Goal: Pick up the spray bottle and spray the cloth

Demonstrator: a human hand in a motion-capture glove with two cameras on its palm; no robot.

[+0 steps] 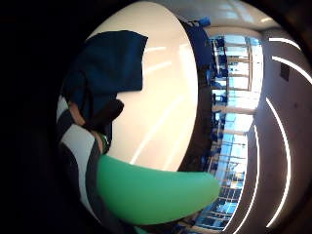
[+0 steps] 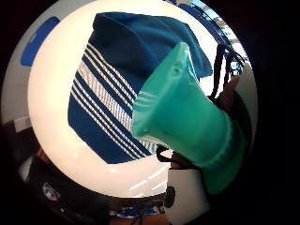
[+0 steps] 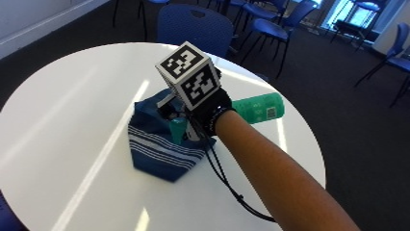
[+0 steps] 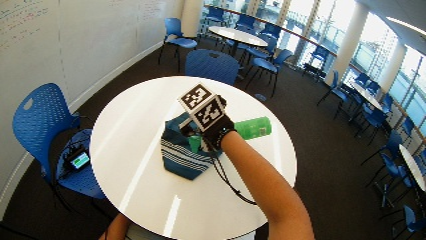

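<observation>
Spray bottle [image 3: 253,109]: green, gripped by the gloved right hand [image 3: 208,113], fingers curled round its neck, tilted above the striped blue cloth [image 3: 163,144]. Step judged: aiming complete; trigger to be squeezed next, nozzle [image 2: 176,70] kept toward the cloth.

Woven cloth [image 3: 160,149]; glossy table [image 3: 64,106]

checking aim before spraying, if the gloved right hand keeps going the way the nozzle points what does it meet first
Most likely the striped blue cloth on the white table. The right hand holds the green spray bottle with its nozzle just above it; the exact gap is unclear.
</observation>
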